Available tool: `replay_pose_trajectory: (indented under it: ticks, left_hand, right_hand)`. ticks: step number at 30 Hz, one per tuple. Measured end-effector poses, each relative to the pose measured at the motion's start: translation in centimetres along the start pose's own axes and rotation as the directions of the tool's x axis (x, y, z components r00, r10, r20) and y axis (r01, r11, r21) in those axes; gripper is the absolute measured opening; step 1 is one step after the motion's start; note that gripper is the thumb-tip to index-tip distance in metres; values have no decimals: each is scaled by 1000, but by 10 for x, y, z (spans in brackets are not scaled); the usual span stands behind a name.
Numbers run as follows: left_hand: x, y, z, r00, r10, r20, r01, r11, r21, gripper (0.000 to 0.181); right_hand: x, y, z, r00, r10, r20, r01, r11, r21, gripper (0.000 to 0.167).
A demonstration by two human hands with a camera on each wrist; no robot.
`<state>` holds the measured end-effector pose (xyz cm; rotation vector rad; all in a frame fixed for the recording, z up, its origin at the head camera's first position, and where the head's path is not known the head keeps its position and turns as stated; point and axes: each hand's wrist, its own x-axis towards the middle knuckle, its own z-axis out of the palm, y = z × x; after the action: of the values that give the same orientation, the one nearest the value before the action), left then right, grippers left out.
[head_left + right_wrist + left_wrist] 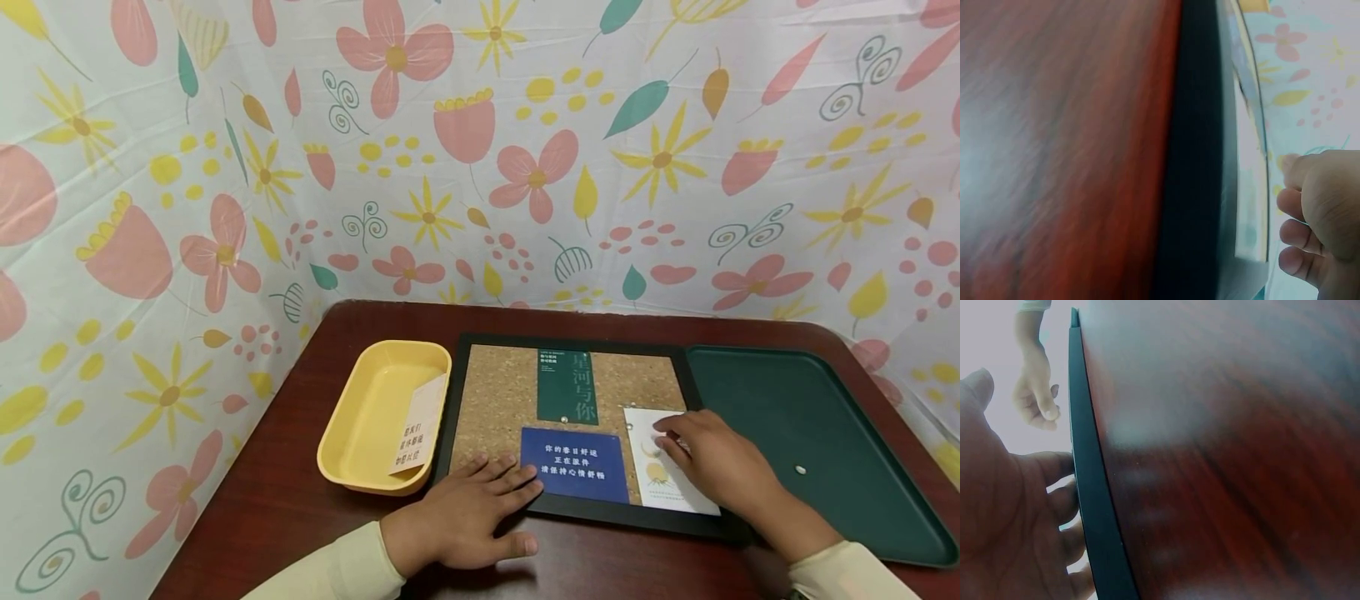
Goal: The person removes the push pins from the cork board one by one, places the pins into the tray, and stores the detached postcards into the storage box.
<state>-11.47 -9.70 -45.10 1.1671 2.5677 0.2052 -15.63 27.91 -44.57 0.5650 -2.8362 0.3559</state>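
A corkboard (498, 383) with a black frame (1093, 469) lies on the table. My left hand (465, 517) rests on its lower left edge, fingers spread, the tips near a blue card (573, 487). Above that card is a dark green card (558, 392) with a clear pushpin (564, 419) at its lower edge. Over a white card (678, 492) at the board's right side is my right hand (723, 467), thumb and fingers bent. Whether something small is between its fingertips is hidden. A small pin (630, 426) shows near the white card's upper left.
Left of the board stands a yellow basket (360, 400) with a beige printed card (420, 425) leaning inside. A dark green tray (795, 400) lies at the right, partly against the board, with a small clear pin (801, 469). Floral cloth (465, 225) hangs behind the dark red table (300, 500).
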Motion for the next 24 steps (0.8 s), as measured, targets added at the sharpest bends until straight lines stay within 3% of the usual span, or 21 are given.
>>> replay_pose_trajectory:
  ticks: [11, 24]
  left_hand:
    - [-1, 1, -1, 1000, -4, -4, 4, 1000, -6, 79]
    - [-1, 2, -2, 1000, -11, -3, 11, 1000, -17, 78]
  right_hand:
    - [19, -23, 8, 984, -176, -16, 176, 983, 52, 19]
    - [30, -43, 21, 970, -223, 94, 223, 975, 12, 24]
